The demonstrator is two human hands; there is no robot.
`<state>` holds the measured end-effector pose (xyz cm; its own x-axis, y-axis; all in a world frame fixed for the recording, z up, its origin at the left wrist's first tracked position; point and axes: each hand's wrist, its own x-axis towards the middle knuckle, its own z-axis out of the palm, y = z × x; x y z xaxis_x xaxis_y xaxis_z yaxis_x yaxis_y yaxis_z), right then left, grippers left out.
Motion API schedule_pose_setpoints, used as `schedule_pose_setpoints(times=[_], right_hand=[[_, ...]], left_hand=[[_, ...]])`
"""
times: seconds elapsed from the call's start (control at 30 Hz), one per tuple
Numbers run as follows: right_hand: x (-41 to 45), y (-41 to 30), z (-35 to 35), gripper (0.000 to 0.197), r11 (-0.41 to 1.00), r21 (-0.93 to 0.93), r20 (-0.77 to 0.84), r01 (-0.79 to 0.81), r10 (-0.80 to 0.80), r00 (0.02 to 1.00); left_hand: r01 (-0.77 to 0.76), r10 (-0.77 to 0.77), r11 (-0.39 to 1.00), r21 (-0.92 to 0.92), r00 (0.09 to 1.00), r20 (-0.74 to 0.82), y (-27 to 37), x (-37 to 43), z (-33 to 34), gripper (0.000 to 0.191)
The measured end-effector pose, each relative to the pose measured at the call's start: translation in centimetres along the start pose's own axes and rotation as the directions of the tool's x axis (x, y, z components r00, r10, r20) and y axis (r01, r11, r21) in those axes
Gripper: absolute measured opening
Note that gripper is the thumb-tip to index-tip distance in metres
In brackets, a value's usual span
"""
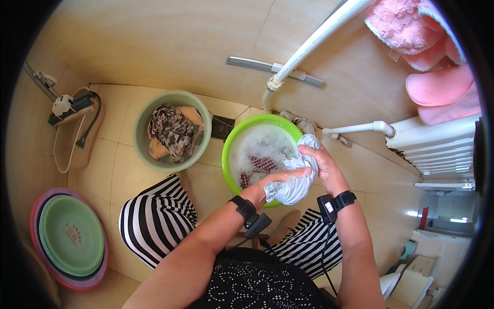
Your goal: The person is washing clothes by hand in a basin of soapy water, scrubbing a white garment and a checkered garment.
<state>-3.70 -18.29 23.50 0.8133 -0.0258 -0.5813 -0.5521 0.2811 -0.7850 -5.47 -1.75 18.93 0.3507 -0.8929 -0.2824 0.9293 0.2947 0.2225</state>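
Note:
A wet white cloth garment [295,189] is bunched and twisted between my hands, above the near right rim of a lime-green plastic basin [228,162]. My right hand [324,162] grips its upper end. The left hand [283,178] is closed around the lower part, its fingers partly hidden by the folds. White suds [262,139] cover the water in the basin. A red-and-white checked cloth [264,164] pokes out of the foam on the left of my hands.
A grey-green basin [141,135] holds patterned and peach-coloured clothes [171,129], beside a floor drain [222,127]. Stacked basins [73,235] lean at lower left, below a mop bucket [69,143]. A white pipe [316,42] and a radiator [436,146] line the wall; pink towels [440,85] hang above.

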Motion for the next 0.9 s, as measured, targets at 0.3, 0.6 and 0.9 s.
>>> schedule_pose_setpoints(times=[0.3, 0.6, 0.9], right_hand=[[2.2, 4.6, -1.2, 0.031, 0.924, -0.380, -0.054, 0.051, -0.077, 0.996], [-0.3, 3.9, 0.5, 0.053, 0.979, -0.204, -0.022, 0.008, -0.012, 1.000], [-3.4, 3.2, 0.3, 0.071, 0.962, -0.271, 0.063, 0.041, -0.025, 0.998]], left_hand=[[-0.045, 0.274, 0.406, 0.913, 0.959, -0.074, -1.6, 1.0, -2.1, 0.042], [0.296, 0.345, -0.301, 0.906, 0.920, -0.186, 0.2, 0.0, -1.0, 0.048], [0.323, 0.451, -0.564, 0.760, 0.891, -0.044, 1.3, 0.3, 1.4, 0.061]])
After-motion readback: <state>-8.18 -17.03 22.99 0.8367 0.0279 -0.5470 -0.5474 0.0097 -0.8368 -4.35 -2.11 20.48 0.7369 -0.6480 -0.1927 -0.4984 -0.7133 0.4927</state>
